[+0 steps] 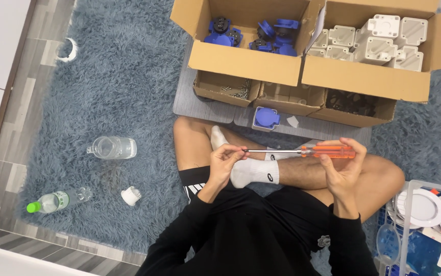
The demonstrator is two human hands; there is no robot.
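Head view: a screwdriver [302, 151] is held level above the crossed legs, its orange handle gripped by the right hand [344, 166], its tip pinched by the left hand [224, 162]. Whether a screw sits there cannot be told. The shaft is best kept steady. A blue part [266, 118] lies ahead, by the boxes [302, 71].

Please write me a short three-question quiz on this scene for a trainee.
1. True or false: the right hand holds the orange handle of the screwdriver.
2. What does the left hand pinch: A) the green-capped bottle, B) the screwdriver's tip end, C) the glass jug?
3. What colour are the parts in the left cardboard box?

Key: 1 true; 2 B; 3 blue.
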